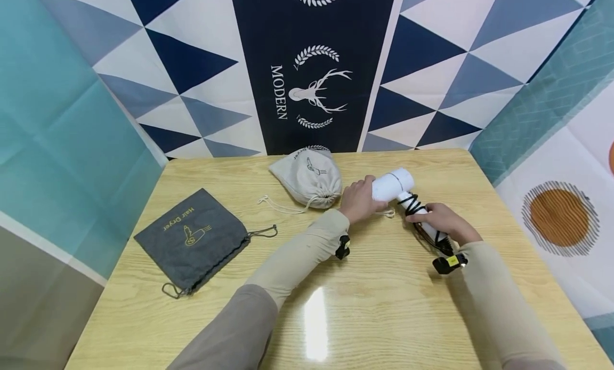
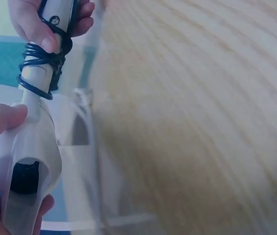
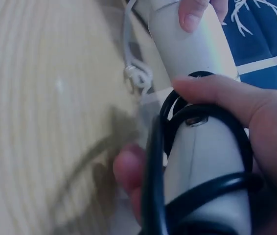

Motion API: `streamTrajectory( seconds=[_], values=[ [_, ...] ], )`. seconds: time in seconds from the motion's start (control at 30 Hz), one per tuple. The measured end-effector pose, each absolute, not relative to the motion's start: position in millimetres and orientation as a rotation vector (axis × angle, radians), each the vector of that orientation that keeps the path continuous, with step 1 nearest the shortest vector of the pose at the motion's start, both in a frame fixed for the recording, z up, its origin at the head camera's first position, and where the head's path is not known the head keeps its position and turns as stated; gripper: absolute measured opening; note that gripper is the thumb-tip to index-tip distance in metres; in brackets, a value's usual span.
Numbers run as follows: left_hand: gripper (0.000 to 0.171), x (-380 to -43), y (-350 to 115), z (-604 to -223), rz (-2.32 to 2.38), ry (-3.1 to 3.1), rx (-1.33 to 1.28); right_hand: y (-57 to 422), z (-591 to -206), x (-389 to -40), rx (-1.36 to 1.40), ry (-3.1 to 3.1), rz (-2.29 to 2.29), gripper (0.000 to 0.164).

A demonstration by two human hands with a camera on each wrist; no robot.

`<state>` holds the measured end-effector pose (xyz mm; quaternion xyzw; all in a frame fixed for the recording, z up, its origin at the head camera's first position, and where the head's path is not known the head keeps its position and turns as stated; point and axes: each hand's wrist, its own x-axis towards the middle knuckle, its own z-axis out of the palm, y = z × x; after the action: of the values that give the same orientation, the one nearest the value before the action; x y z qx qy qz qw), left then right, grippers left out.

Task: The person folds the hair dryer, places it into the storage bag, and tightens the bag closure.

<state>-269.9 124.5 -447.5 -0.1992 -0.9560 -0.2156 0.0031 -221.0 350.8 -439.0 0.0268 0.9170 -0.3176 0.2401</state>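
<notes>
In the head view a white hair dryer (image 1: 394,184) is held over the right part of the table by both hands. My left hand (image 1: 358,200) grips its barrel, with the thumb at the neck between barrel and handle in the left wrist view. Round the handle (image 1: 427,223) my right hand (image 1: 445,220) curls its fingers. A black cord (image 2: 43,58) is wound in several loops about this handle, some passing under the right fingers. Just left of the left hand lies a full beige drawstring pouch (image 1: 314,178) with a hair dryer picture printed on it.
A flat dark grey drawstring pouch (image 1: 192,236), lettered "Hair Dryer", lies on the left of the wooden table (image 1: 374,316). The beige pouch's white string (image 1: 283,206) trails on the wood. Patterned cloth (image 1: 422,82) hangs behind the table's far edge.
</notes>
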Motion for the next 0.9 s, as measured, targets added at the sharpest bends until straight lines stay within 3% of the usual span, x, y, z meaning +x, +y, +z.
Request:
streamTrajectory(
  seconds=[0.13, 0.57, 0.9],
  values=[
    [0.074, -268.3, 117.4, -436.0, -0.706, -2.996, -0.592, 344.6, -431.4, -222.4, 0.072, 2.467, -0.91, 0.088],
    [0.076, -260.9, 89.9, -415.9, -0.861, -2.989, -0.433, 324.6, -418.2, -224.1, 0.088, 2.292, -1.207, 0.065],
    [0.076, -255.4, 57.2, -403.9, -0.913, -2.949, -0.343, 299.0, -415.5, -228.4, 0.06, 2.166, -1.35, 0.056]
  ],
)
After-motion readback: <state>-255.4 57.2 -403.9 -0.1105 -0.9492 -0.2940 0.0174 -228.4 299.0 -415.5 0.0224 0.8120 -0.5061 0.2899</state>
